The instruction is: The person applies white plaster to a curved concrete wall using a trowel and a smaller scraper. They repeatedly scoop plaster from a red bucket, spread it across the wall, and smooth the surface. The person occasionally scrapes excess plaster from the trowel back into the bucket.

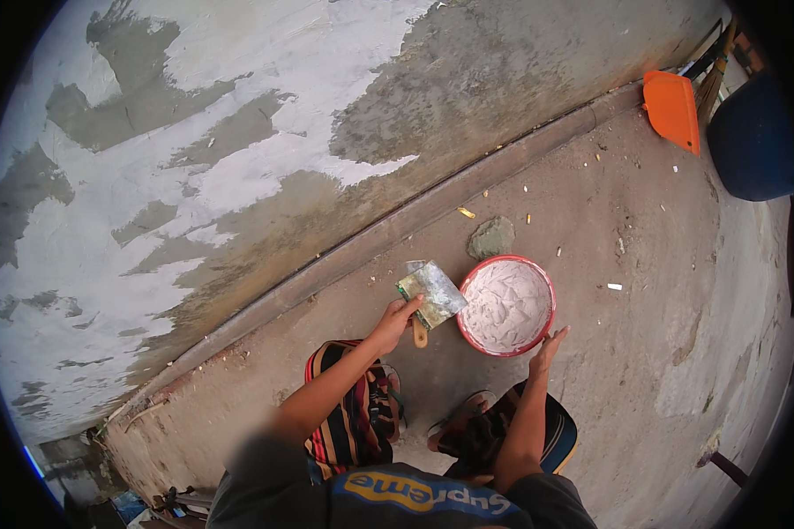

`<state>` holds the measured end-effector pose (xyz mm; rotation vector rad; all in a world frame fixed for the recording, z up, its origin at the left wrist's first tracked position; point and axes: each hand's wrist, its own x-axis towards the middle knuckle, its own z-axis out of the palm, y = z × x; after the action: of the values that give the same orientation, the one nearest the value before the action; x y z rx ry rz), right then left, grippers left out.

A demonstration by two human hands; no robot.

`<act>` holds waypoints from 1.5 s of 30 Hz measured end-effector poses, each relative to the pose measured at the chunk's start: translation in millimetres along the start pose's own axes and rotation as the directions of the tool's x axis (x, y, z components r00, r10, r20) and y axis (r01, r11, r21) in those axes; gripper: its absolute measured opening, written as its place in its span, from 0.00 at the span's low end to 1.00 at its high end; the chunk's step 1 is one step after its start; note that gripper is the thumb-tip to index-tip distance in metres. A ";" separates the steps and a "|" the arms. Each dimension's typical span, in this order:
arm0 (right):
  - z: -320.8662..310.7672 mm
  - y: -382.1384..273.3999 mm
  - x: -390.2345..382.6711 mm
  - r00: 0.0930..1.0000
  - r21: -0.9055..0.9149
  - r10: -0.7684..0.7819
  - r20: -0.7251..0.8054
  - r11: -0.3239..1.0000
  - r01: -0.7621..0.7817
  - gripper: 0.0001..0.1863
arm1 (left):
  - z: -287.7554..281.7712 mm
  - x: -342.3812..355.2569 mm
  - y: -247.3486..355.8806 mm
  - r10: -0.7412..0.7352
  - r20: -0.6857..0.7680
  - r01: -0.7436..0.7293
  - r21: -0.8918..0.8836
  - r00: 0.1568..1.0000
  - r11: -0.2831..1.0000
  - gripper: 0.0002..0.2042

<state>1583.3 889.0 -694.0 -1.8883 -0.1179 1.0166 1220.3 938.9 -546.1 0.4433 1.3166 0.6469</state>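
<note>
My left hand [397, 324] is closed on a flat, smeared plate [438, 296] with a green edge, thumb on its top face. A wooden handle [420, 334], apparently of a putty knife, sticks out beneath the plate in the same hand. The plate's right corner reaches the rim of a round red tub [551, 291]. Whitish putty [507, 304] with a ridged, stirred surface fills much of that tub. At the tub's lower right, my right hand [549, 349] rests against the outer side, its fingers stretched out.
A wall [265, 167] patched with white coating rises at the left, with a raised ledge [344, 256] along its foot. Beyond the tub lies a flat grey stone [491, 238]. An orange dustpan [671, 108] and a dark blue bin [754, 141] stand at the far right.
</note>
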 end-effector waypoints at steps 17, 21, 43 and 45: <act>82.0 -33.5 -151.8 0.143 0.063 -0.036 0.989 0.981 -0.186 0.17 | 16.9 25.4 -21.5 0.094 0.455 -0.111 0.012 0.885 0.994 0.22; 58.0 -47.9 -141.4 0.410 -0.034 0.067 0.910 0.996 -0.086 0.16 | 27.7 26.8 -3.5 0.140 0.594 -0.010 -0.217 0.792 0.976 0.22; 49.5 -10.2 -59.0 0.733 -0.721 -0.298 0.612 0.170 0.671 0.11 | -21.6 48.8 19.8 0.186 0.105 -0.133 -0.381 0.977 0.915 0.23; 56.2 -3.5 -61.5 0.750 -0.726 -0.319 0.580 0.215 0.653 0.13 | -23.2 51.4 18.1 0.174 0.094 -0.126 -0.383 0.980 0.915 0.23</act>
<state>1505.8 901.0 -665.8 -2.3086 -1.7459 0.7809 1200.5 985.0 -577.5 0.2668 1.0131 0.9643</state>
